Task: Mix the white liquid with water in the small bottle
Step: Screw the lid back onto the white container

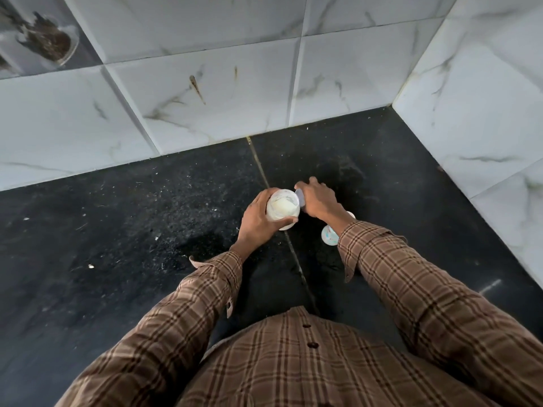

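Left hand (pixel 258 221): my fingers wrap the open small bottle (pixel 282 208) of white liquid, above the black counter (pixel 117 230).
Right hand (pixel 318 199): fingers pinch a pale spoon-like tool (pixel 301 197) at the rim.
Progress: mixing seemingly under way; whether water is in, I cannot tell.

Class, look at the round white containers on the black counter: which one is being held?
The open jar of white liquid, gripped by the left hand. The smaller white container stands untouched beneath the right sleeve.

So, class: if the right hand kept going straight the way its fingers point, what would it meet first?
Probably the tiled wall. The right hand points away over the counter, beside the jar; nothing else shows in that line, though depth is unclear.
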